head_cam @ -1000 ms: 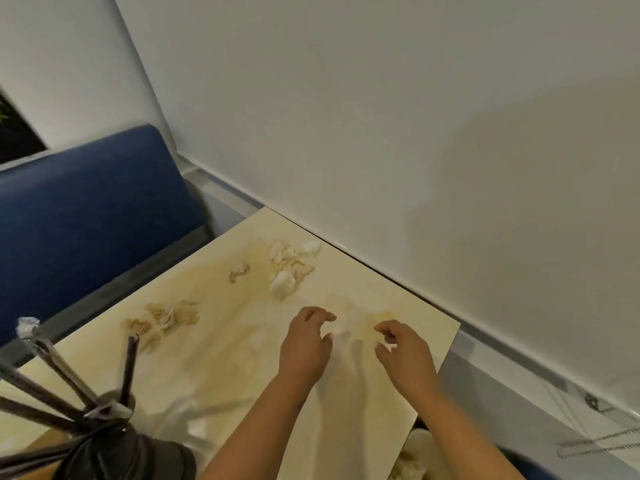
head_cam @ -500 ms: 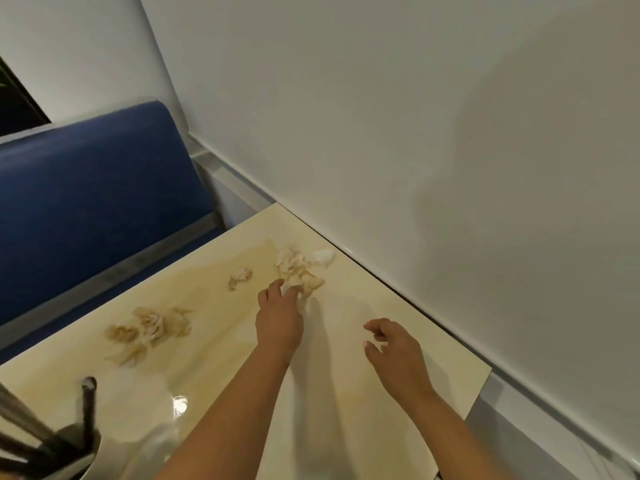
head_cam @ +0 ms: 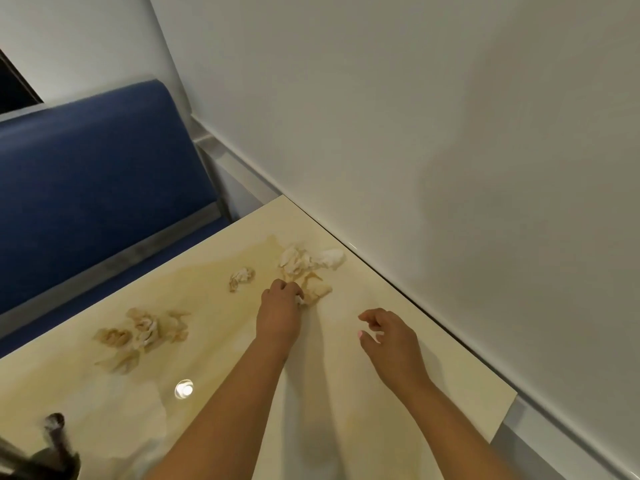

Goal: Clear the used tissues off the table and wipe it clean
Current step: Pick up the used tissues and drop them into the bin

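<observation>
We are looking down at a cream table (head_cam: 214, 386) butting against a white wall (head_cam: 433, 133), with a blue bench seat (head_cam: 93, 174) sitting beyond its far edge. Our left hand (head_cam: 280, 311) is reaching forward, fingers curling round the near edge of a crumpled tissue pile (head_cam: 306, 268) lying close to the wall side of the table; a white scrap is showing at the fingertips, so we are calling it a grip on that pile. Our right hand (head_cam: 388, 337) is hovering just over the table to the right, well apart from any tissue, fingers loosely bent and holding nothing. A small tissue wad (head_cam: 241, 278) is sitting alone just left of the gripped pile, not touching it. A bigger stained tissue clump (head_cam: 142, 336) is lying farther left, near the middle of the table. The tabletop is showing brownish staining around the tissues and a round light glare (head_cam: 184, 389) nearer to us. A dark blurred object (head_cam: 52, 448) is poking in at the bottom left corner; we cannot tell what it is.
</observation>
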Motion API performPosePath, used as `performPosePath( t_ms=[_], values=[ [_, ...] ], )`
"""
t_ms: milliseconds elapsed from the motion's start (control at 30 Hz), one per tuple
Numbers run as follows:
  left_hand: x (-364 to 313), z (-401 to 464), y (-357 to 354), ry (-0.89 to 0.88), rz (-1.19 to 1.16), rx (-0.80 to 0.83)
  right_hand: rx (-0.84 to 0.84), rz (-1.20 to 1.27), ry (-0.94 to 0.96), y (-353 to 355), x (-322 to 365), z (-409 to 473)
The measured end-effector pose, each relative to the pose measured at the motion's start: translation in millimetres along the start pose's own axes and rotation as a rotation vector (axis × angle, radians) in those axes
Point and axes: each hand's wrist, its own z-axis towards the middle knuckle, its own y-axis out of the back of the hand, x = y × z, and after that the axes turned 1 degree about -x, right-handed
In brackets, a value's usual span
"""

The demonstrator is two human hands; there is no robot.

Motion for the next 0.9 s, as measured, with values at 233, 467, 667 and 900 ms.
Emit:
performPosePath(
  t_ms=[233,467,667,900],
  values=[
    [5.6,-29.9,10.6,-0.014,-0.160,-0.086,0.084,-0.074,0.080,-29.1,27.4,39.3],
    [15.3,-49.0,15.0,-0.008,-0.224,-0.113,0.091,-0.228,0.105,-54.3,45.4,83.1],
    [17.8,-52.2,15.8,-0.004,-0.257,-0.111,0.079,-0.335,-0.006,-70.8,46.7,115.3],
    [18.9,-50.0,15.6,-0.005,-0.261,-0.092,0.075,-0.471,0.023,-86.0,42.5,130.6]
  ],
)
